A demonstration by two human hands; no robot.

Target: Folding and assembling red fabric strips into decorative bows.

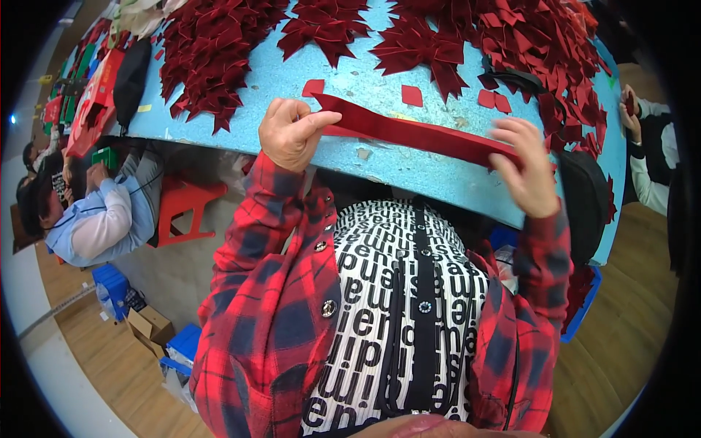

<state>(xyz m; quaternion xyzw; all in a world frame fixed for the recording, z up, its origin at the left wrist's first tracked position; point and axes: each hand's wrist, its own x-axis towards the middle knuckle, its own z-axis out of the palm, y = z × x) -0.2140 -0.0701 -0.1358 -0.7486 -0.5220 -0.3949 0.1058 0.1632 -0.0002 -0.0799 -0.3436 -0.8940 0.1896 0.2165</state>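
My left hand [290,131] pinches one end of a long dark red velvet strip [409,133], and my right hand [527,169] grips the other end. The strip is stretched flat between them just above the near edge of the light blue table [350,80]. Both arms wear red plaid sleeves. Beyond the strip lie piles of finished dark red velvet bows [212,51] and small red squares [412,95].
A person in a light blue top [109,215] sits at the left beside a red stool [182,208]. Another person's hands [634,109] work at the right table edge. Blue crates [117,285] and a cardboard box [150,325] stand on the wooden floor.
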